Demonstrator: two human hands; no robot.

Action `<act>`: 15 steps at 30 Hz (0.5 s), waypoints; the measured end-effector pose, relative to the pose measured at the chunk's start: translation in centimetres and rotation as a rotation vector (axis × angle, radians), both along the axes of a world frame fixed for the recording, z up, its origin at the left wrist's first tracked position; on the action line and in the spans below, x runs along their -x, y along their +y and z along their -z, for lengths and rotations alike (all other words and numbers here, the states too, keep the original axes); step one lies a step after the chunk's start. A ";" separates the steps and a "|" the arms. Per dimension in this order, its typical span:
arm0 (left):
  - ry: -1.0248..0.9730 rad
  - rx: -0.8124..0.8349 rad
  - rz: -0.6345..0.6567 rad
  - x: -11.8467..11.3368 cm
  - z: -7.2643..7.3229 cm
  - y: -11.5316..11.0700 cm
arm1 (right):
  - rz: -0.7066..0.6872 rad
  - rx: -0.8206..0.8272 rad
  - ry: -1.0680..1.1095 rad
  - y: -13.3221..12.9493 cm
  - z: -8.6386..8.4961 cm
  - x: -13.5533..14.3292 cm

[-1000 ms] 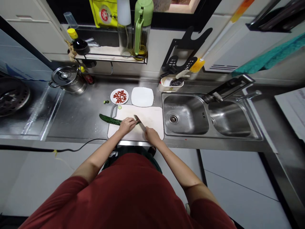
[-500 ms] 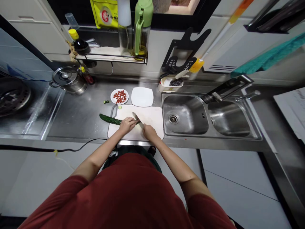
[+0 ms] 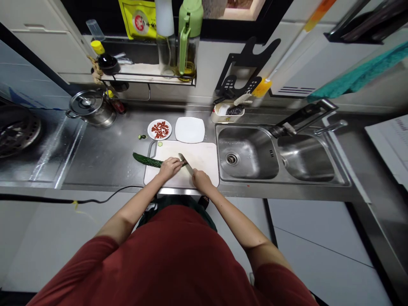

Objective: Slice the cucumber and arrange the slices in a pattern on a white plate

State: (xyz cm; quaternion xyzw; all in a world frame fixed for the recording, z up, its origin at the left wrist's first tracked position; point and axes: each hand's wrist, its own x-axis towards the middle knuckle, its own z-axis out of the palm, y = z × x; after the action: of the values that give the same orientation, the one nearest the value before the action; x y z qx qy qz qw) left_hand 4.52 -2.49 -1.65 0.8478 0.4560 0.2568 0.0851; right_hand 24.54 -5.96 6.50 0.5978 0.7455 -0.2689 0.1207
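A long green cucumber [image 3: 147, 160] lies across the left edge of the white cutting board [image 3: 205, 155], its left end reaching out over the counter. My left hand [image 3: 171, 167] is closed over the cucumber's right part and presses it to the board. In my right hand [image 3: 201, 179] is the handle of a kitchen knife [image 3: 186, 162], its blade slanting up and left, right beside my left fingertips at the cucumber's right end. My left fingers partly hide that end. A pale cucumber slice [image 3: 160, 144] rests near the board's upper left corner.
Behind the board stand a plate of chopped red pieces [image 3: 160, 129] and a white square plate [image 3: 190, 129]. Small cucumber ends [image 3: 142, 137] lie on the counter. To the right is a double sink [image 3: 248, 175]; a lidded pot [image 3: 91, 108] stands at the back left.
The knife and my right hand have shifted slightly right and down. My left hand and the cucumber look almost unmoved.
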 end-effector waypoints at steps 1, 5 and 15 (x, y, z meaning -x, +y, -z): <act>-0.003 0.002 -0.001 0.0 0.0 0.0 | -0.001 0.001 -0.001 -0.1 0.0 -0.1; -0.008 0.011 0.000 0.0 0.0 0.1 | -0.007 0.011 -0.005 0.4 0.0 0.3; 0.006 0.004 0.005 0.0 -0.1 0.1 | -0.025 -0.028 -0.002 2.2 0.2 2.0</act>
State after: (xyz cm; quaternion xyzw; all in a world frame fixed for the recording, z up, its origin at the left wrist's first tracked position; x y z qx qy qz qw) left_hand 4.56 -2.44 -1.51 0.8496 0.4545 0.2532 0.0863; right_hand 22.54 -3.77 6.26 0.5905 0.7564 -0.2563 0.1161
